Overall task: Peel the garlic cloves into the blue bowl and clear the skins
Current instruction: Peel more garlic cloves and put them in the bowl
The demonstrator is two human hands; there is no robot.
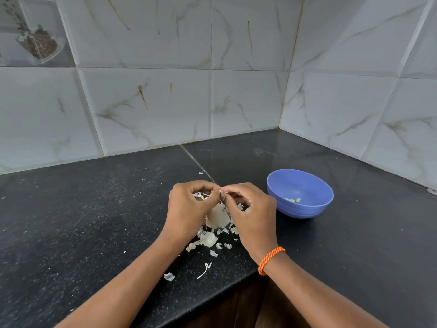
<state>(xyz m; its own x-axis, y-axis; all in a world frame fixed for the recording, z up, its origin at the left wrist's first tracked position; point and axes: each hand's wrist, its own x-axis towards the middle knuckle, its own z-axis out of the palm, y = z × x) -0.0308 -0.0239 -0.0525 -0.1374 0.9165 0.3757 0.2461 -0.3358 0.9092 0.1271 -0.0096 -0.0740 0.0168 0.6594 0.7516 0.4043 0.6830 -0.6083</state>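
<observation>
Papery garlic clove (221, 191) between both hands

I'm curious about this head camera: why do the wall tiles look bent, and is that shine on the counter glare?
Head view: the wide lens bows the white marbled wall tiles toward the edges; the glossy black stone counter mirrors the pale wall, and the round blue plastic bowl throws only a faint shadow, so the light is diffuse.

A blue bowl (299, 193) holding pale cloves (293, 200) sits right on a black, white-flecked counter (82, 221) strewn with whitish skins (208, 240), an orange braided wristband (270, 259) near, grey-white brown-veined marble tiles (151, 95) far.
</observation>
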